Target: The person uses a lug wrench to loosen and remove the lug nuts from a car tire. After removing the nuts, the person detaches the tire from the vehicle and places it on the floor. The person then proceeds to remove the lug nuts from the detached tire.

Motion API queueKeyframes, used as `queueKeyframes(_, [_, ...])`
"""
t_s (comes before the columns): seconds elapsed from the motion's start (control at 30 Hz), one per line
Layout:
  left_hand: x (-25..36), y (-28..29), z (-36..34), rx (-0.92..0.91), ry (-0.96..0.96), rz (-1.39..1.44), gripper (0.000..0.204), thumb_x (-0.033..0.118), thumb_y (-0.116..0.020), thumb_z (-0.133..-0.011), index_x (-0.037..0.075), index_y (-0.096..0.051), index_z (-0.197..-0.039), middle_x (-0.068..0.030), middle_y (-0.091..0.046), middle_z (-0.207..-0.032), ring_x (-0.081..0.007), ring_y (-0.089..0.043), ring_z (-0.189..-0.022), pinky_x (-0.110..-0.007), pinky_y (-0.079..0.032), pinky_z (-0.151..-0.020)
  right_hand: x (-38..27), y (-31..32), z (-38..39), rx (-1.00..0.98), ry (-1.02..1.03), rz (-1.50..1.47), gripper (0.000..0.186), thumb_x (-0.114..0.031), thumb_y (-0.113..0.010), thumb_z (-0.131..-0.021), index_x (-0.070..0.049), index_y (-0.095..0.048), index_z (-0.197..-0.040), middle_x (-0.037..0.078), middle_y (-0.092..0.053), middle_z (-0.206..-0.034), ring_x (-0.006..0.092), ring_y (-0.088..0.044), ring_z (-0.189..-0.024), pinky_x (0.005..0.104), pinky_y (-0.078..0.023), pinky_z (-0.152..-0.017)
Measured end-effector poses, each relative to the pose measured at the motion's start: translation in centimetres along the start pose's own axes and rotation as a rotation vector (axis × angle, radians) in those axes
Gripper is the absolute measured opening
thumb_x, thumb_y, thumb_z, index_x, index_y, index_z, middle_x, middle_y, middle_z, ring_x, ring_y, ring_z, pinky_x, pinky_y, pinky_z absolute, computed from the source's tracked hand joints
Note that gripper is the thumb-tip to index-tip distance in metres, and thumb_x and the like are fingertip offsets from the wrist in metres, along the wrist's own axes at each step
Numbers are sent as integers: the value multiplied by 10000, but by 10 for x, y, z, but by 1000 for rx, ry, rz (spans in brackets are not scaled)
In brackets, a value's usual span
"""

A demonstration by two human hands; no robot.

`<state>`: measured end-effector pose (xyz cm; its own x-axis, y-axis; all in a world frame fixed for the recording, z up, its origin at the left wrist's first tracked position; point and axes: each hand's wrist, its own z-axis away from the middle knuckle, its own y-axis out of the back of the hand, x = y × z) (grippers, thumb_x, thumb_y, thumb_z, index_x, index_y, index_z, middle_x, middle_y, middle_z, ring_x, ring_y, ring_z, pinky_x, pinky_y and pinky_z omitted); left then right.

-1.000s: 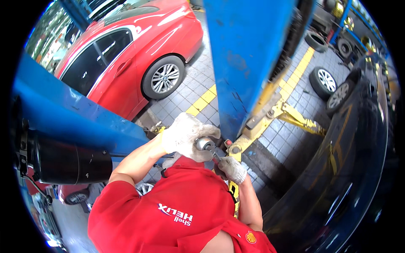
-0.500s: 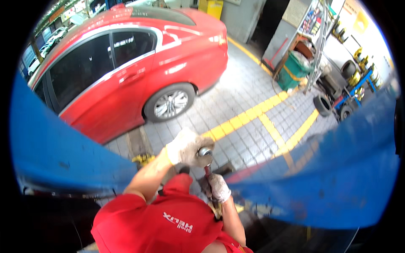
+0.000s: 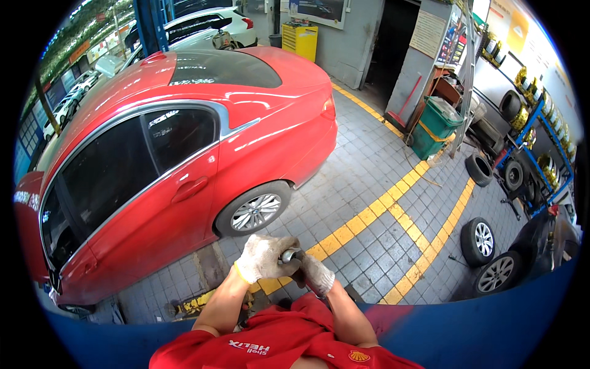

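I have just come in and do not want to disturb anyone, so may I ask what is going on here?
The gloved left hand of a person in a red shirt grips a silver, round-ended metal object; its exact kind is unclear. The gloved right hand is close beside it, its grip hidden. Ahead, a red sedan stands on the tiled floor, with a loose wheel farther right.

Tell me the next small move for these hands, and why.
I'd probably ease the right hand back slightly to give a better view of the metal piece. The left hand appears curled around it, and the right sits close beside, so little beyond its rounded silver end shows clearly.
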<state>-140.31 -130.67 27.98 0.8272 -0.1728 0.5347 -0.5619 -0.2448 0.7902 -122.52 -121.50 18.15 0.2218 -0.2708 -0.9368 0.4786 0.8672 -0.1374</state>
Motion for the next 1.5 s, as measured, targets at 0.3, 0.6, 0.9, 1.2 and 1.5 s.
queueKeyframes(0.3, [-17,-78,-180,-248,-126,79,677,536,-826,-822,97,-729,-1329,-168,-778,-889,-396,-778,-853,-468,-621,-731,-14,177,-22,51,237,-4,555,-576,-477,-1125,-64,-674,-1040,-11,-560,-719,117,-529,-590,301,-408,-534])
queueKeyframes(0.6, [19,-194,-418,-305,-373,238,581,539,-689,-979,99,-704,-1358,-164,-759,-849,-403,-766,-800,-482,-605,-680,-36,409,-17,322,137,-106,412,-384,-545,-1151,-19,-736,-1159,39,-706,-797,124,-630,-636,306,-499,-565])
queueKeyframes(0.9, [46,-330,-628,-581,-435,289,377,415,-485,-1161,192,-783,-1099,-113,-777,-856,-371,-759,-790,-470,-594,-684,-60,580,20,791,214,-88,348,-216,-479,-992,4,-748,-1014,50,-681,-745,114,-570,-568,299,-452,-523])
queueKeyframes(1.2, [156,-509,-863,-212,-910,468,356,435,-842,-903,141,-719,-745,-93,-616,-617,-310,-641,-533,-434,-501,-502,-59,830,58,1084,250,-27,301,-223,-573,-1099,32,-668,-1228,38,-669,-776,117,-572,-576,296,-465,-535])
queueKeyframes(1.5, [365,-663,-1064,-723,-1315,491,321,373,-745,-979,106,-754,-803,-94,-690,-668,-340,-704,-610,-406,-559,-556,-112,1008,172,1393,290,-385,280,-191,-689,-1049,33,-689,-1216,90,-755,-925,148,-721,-800,320,-584,-700])
